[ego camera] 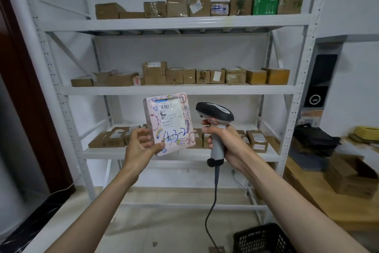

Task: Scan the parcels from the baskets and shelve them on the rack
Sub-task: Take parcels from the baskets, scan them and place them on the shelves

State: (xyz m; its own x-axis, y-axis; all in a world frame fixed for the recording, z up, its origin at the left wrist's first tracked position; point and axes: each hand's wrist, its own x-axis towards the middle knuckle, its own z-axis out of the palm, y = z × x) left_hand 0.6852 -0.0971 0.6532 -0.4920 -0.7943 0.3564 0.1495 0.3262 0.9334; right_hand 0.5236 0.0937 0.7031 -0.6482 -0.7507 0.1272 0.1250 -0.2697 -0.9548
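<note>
Currently gripping pink parcel (169,122) in left hand (139,144), scanner (215,127) in right hand (227,144), frame centre; risking misread, label angled off beam.

Even, soft indoor light gives a bright picture with faint shadows under the rack (176,24) shelves. Wide-angle distortion bows the uprights outward, and the right edge is slightly blurred.

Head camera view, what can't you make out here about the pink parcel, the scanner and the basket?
- Pink parcel, head view: label print is too small to read; the left hand covers its lower left corner.
- Scanner, head view: the right hand wraps the handle; its scan window faces away.
- Black basket, head view: cut off by the bottom edge, contents unseen.
</note>
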